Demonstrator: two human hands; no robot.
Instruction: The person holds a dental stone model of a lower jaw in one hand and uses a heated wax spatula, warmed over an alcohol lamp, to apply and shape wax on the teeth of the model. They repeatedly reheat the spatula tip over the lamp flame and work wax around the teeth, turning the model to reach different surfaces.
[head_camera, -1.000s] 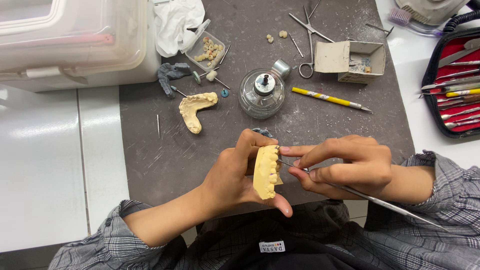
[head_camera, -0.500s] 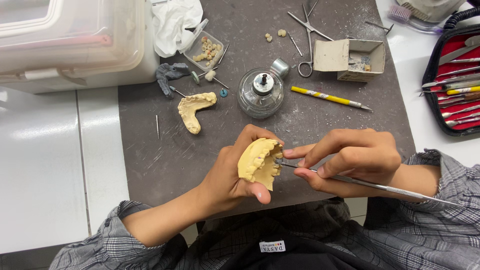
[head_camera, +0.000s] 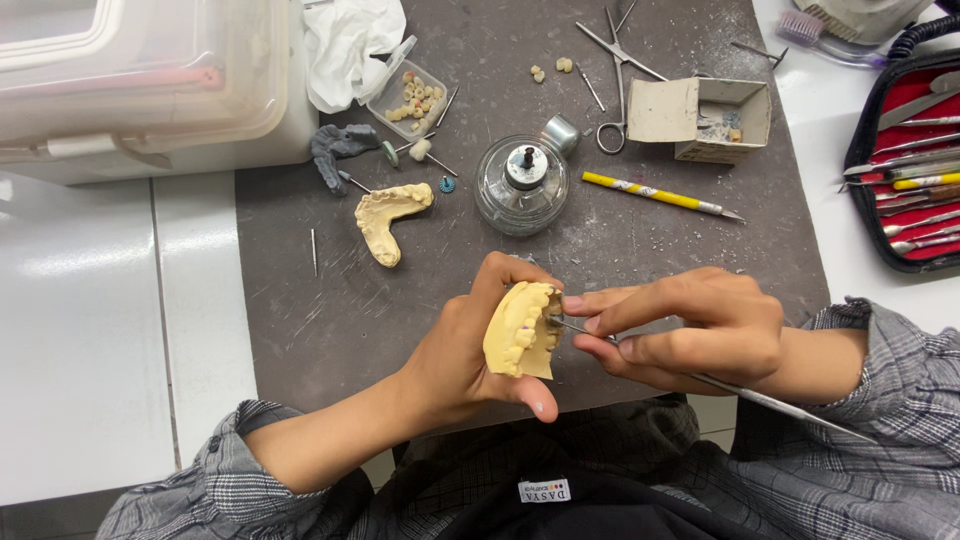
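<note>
Grey mat (head_camera: 480, 300) covers the worktop middle. Clear plastic box (head_camera: 140, 80) at far left corner. Red tool case (head_camera: 905, 160) at right edge, metal tools inside. White cloth (head_camera: 345, 45) at far edge beside the box. Open cardboard box (head_camera: 705, 118) far right on the mat. Glass burner (head_camera: 522, 183) mid mat, yellow tool (head_camera: 655, 194) just right of it, scissors (head_camera: 618, 70) behind. Spare cast (head_camera: 390, 215) lies left of the burner, small tray of teeth (head_camera: 412, 98) beyond it.

Left hand (head_camera: 470, 350) at near edge, fingers wrapped tight round a yellow jaw cast (head_camera: 520, 335), held off the mat. Right hand (head_camera: 690, 330) fingers pinched shut on a thin metal probe (head_camera: 770, 400), tip touching the cast.
</note>
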